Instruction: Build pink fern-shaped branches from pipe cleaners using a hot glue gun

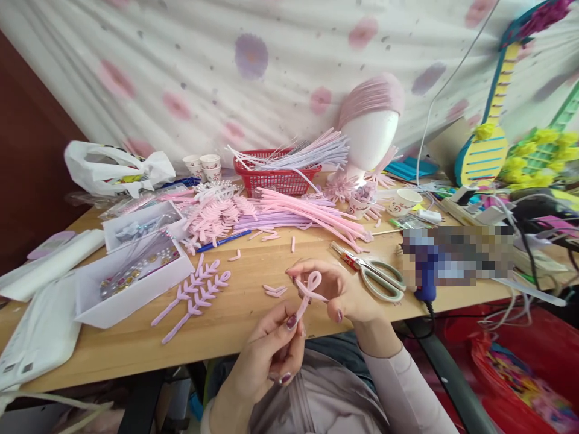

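My left hand (pixel 266 343) pinches the lower stem of a pink pipe cleaner (pixel 309 295) between thumb and fingers. Its top is bent into a loop, with a short piece crossing below the loop. Around that crosspiece curves my right hand (pixel 355 295), the index finger near one end and the thumb near the other. On the table to the left lie finished-looking pipe cleaner sprigs (pixel 199 295) with looped tips and paired leaves. Short cut pipe cleaner pieces (pixel 275 291) rest just beyond my left hand. Scissors (pixel 373 274) lie beyond my right hand.
Bundles of long pink pipe cleaners (pixel 312 211) lie before a red basket (pixel 275 179). White boxes (pixel 136 295) with beaded pieces stand left. A blue glue gun (pixel 425 274) with a cord sits right. Behind are a foam head (pixel 368 138) and paper cups (pixel 404 202).
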Demonstrator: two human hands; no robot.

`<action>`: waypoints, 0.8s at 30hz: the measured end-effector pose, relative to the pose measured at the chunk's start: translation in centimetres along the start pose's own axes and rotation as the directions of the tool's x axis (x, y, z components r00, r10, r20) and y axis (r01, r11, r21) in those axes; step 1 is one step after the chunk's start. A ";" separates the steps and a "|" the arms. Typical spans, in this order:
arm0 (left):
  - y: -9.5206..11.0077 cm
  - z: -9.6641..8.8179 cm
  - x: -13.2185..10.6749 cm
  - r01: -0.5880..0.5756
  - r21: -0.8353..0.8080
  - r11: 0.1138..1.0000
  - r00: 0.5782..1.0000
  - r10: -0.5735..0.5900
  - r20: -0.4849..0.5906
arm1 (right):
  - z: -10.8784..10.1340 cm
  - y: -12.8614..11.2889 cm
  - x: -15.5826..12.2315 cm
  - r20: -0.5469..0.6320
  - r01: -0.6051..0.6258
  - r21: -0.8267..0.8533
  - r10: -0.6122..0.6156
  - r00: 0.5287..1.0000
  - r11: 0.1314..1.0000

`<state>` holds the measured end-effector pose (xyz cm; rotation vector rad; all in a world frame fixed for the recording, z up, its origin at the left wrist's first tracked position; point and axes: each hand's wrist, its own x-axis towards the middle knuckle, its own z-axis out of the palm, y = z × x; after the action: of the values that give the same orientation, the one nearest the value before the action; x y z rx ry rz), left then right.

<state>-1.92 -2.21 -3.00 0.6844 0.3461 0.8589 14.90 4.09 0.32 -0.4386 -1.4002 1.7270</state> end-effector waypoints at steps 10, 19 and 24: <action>0.4 -1.0 1.2 -0.012 -0.091 0.996 0.997 0.018 0.068 | -0.2 0.4 0.5 0.022 0.049 0.069 -0.050 0.998 0.996; 0.4 -1.9 1.5 0.010 -0.145 0.989 0.995 0.005 0.104 | 0.4 0.7 0.6 -0.019 0.024 0.055 -0.023 1.000 0.998; 0.5 -1.9 1.4 0.022 -0.179 0.984 0.993 -0.001 0.119 | 0.8 1.7 0.4 -0.047 0.053 0.089 -0.049 0.998 0.995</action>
<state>-2.39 -0.13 -4.10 0.5615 0.1636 0.8234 13.40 3.90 -0.92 -0.3868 -1.2856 1.7205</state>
